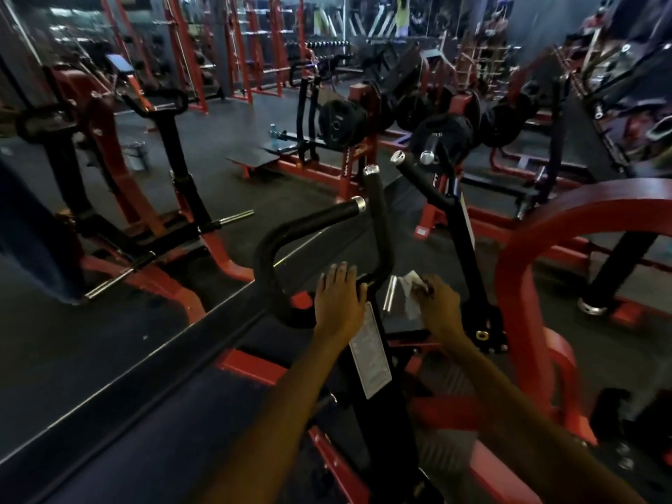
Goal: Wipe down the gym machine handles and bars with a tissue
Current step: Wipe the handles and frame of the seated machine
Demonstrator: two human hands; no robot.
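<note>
Both hands are on the machine: the left hand (340, 298) curls over the low bend of the black looped handle (320, 245), and the right hand (438, 303) pinches a crumpled white tissue (409, 292) against a short chrome peg (390, 293) just beside it. I judge the wiping is mid-way, though nothing shows which parts are clean. I count one tissue, two hands, and three chrome-capped black grips (376, 201) rising ahead, likely left to do
</note>
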